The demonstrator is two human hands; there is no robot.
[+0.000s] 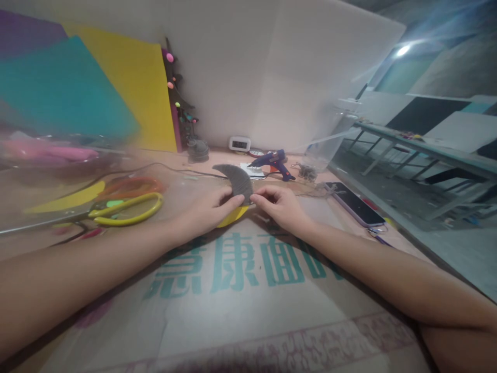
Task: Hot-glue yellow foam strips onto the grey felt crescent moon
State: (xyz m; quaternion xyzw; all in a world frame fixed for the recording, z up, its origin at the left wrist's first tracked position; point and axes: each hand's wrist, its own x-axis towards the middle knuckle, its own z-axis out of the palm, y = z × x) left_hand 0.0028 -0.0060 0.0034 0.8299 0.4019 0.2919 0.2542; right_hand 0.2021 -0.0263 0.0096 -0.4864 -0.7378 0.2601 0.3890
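A crescent shape (239,182), its upper part wrapped in grey yarn and its lower end bare yellow, is held just above the table. My left hand (212,208) grips its left side, with the thumb lying on the front of the wrapped part. At the right edge of the crescent, the thumb and index finger of my right hand (282,207) are pinched together where the wrapping stops. Whether a yarn strand runs between those fingertips is too small to tell. Behind the crescent lies a dark blue glue gun (274,161).
Yellow-handled scissors (128,210) and a yellow crescent cutout (72,198) lie left. A phone (355,203) and tangled grey yarn (306,172) are right. A small digital clock (239,144) stands at the back. A printed sack sheet (233,311) covers the table's front.
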